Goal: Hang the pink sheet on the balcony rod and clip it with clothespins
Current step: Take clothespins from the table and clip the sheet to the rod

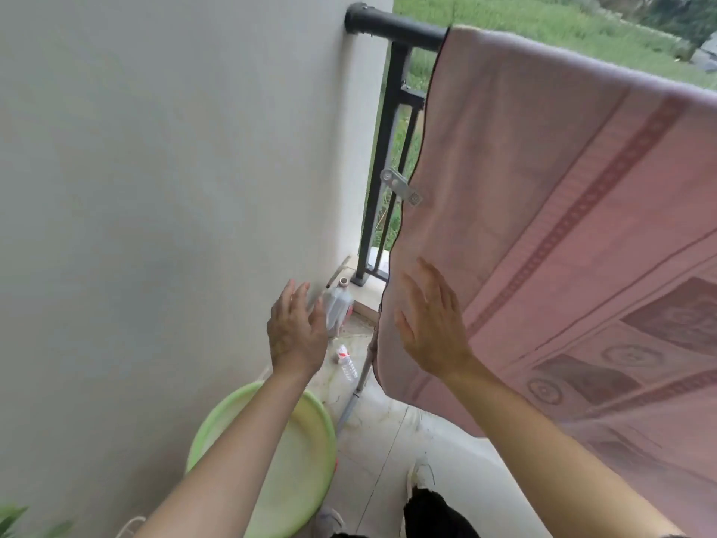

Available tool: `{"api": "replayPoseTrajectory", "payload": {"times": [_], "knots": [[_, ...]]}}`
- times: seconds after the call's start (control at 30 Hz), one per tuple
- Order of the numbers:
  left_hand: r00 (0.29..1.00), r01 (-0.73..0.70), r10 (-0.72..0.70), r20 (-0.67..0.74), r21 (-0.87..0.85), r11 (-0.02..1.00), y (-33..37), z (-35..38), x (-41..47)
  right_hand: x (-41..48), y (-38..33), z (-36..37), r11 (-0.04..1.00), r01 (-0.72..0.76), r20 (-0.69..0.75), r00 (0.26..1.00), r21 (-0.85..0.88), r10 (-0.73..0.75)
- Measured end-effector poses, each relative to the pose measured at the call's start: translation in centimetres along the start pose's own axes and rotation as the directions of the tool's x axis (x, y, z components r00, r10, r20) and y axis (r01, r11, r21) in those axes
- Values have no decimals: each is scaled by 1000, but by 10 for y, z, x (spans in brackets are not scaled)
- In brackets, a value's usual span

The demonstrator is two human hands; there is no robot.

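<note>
Up at the railing, shows pink sheet (562, 211) draped over balcony rod (399, 27), long axis along it, grey clothespin (401, 187) on its left edge. Finds right hand (430, 328) nearer, fingers spread at the cloth; left hand (297, 332) beside, spread, empty.

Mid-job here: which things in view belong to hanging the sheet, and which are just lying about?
Job: pink sheet, balcony rod, grey clothespin at the sheet's edge, left hand, right hand, both open.
Lying about: green basin, plastic jug, small bottle, grey pole.
</note>
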State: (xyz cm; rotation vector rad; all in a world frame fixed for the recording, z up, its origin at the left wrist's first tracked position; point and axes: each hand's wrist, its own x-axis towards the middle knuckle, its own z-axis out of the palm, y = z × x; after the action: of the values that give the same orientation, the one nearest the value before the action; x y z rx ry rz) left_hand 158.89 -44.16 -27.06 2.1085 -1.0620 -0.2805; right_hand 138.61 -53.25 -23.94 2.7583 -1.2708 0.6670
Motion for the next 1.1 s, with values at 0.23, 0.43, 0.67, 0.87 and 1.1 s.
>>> {"api": "replayPoseTrajectory", "payload": {"times": [0.23,0.43,0.67,0.87,1.1], "knots": [[972,-101,78,221,94,990,3,46,-86,-124,45,4,939,-338,234,910,-62,343],[920,-346,309,242,129,929,83,62,-107,-184,104,-55,850,-522,102,844,-69,526],[784,-582,511,351,134,802,205,122,-222,-338,175,-152,681,-731,-126,679,-34,723],[587,-752,643,491,37,658,307,189,-385,-518,239,-234,452,-892,-223,438,14,871],[354,-877,778,518,-105,469,442,247,-525,-648,318,-319,241,-967,-327,205,76,922]]}}
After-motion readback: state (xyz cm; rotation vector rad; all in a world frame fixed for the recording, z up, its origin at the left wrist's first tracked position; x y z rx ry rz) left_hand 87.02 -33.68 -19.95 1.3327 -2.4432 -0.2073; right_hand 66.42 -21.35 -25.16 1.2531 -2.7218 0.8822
